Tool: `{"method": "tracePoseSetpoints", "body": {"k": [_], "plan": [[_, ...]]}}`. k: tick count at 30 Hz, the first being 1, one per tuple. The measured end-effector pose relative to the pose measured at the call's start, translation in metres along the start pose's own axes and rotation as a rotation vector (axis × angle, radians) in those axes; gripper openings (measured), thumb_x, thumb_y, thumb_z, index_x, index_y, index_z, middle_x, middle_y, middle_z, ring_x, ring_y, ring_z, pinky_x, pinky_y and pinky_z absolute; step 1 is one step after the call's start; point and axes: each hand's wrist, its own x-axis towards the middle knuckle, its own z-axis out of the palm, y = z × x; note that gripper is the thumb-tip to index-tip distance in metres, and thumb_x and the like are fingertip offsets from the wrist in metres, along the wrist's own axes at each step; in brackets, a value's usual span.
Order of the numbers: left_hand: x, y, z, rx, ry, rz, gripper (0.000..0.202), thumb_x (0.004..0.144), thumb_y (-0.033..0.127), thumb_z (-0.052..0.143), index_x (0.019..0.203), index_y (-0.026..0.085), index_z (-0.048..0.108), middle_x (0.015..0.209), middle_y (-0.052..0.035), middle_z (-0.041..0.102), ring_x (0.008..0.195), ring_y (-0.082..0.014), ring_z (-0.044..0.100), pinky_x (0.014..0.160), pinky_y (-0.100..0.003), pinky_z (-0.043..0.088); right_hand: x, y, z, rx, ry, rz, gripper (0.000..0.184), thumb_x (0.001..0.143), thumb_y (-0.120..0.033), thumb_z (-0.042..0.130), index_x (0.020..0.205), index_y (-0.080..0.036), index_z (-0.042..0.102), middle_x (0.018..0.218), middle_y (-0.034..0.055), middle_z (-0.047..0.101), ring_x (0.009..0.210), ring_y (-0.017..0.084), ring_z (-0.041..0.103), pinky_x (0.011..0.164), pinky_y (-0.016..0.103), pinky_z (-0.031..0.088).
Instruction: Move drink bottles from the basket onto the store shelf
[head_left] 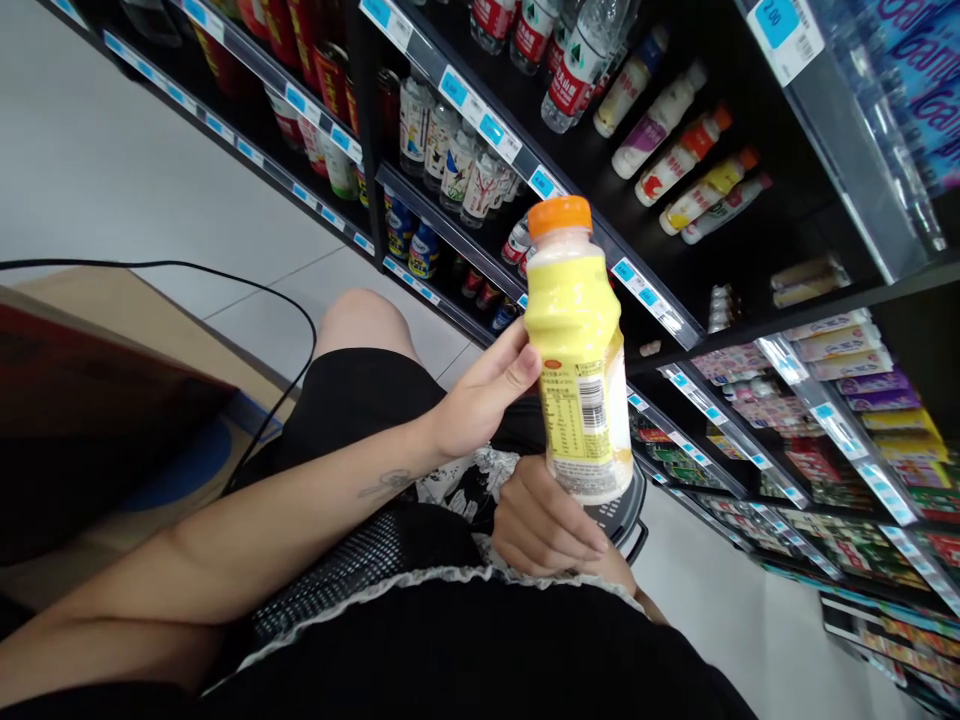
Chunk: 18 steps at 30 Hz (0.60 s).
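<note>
A yellow drink bottle [579,340] with an orange cap stands upright in front of me, its barcode label facing the camera. My left hand [484,395] grips its left side, thumb pressed on the label. My right hand [551,525] is below it, fingers curled around a dark round object [626,510] under the bottle's base; what that object is I cannot make out.
Black store shelves [652,300] with blue price tags run from top left to right, holding bottles, cans and packets. A cardboard box [112,400] sits at the left on the pale tiled floor [112,170], with a black cable [225,275] crossing above it.
</note>
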Motion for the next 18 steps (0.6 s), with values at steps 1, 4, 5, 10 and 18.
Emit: {"method": "tracePoseSetpoints", "body": {"k": [1,4,5,10,18], "plan": [[0.0,0.001,0.0,0.004,0.002,0.003,0.055,0.094,0.068,0.057,0.132,0.029,0.063,0.123,-0.0079,0.075,0.121,-0.0298,0.068,0.096,-0.045,0.059,0.0,0.002,0.0,0.058,-0.105,0.036,0.062,0.048,-0.049,-0.037,0.033,-0.02,0.015,0.025,-0.0081,0.014,0.016,0.005,0.033,0.041,0.034,0.035],[0.0,0.002,-0.001,0.011,-0.003,0.01,0.054,0.094,0.068,0.058,0.13,0.028,0.063,0.121,-0.0076,0.075,0.118,-0.0291,0.07,0.094,-0.044,0.059,0.001,0.007,0.004,0.113,-0.218,-0.01,0.067,0.049,-0.06,-0.039,0.032,-0.021,0.013,0.026,-0.0082,0.011,0.014,0.004,0.03,0.037,0.024,0.028],[-0.001,0.003,-0.001,0.018,-0.003,0.013,0.055,0.094,0.068,0.058,0.131,0.028,0.063,0.121,-0.0075,0.075,0.118,-0.0291,0.07,0.094,-0.044,0.059,0.002,0.007,0.005,0.114,-0.229,-0.036,0.068,0.05,-0.063,-0.038,0.032,-0.022,0.013,0.026,-0.0083,0.011,0.014,0.004,0.03,0.037,0.023,0.028],[-0.001,0.002,-0.003,0.034,0.015,0.039,0.054,0.093,0.067,0.059,0.132,0.03,0.063,0.126,-0.0068,0.074,0.121,-0.0289,0.068,0.098,-0.044,0.058,-0.004,0.003,0.006,0.117,-0.231,0.089,0.07,0.05,-0.06,-0.04,0.03,-0.023,0.015,0.025,-0.0066,0.009,0.014,0.005,0.03,0.035,0.024,0.028],[-0.001,0.002,-0.004,0.056,0.021,0.051,0.065,0.09,0.071,0.061,0.139,0.028,0.059,0.133,-0.0096,0.07,0.125,-0.0308,0.067,0.101,-0.046,0.058,-0.022,0.014,0.004,0.274,-0.476,0.169,0.075,0.063,-0.067,-0.03,0.032,-0.022,0.022,0.025,-0.0065,0.02,0.016,0.007,0.036,0.036,0.028,0.034]]}}
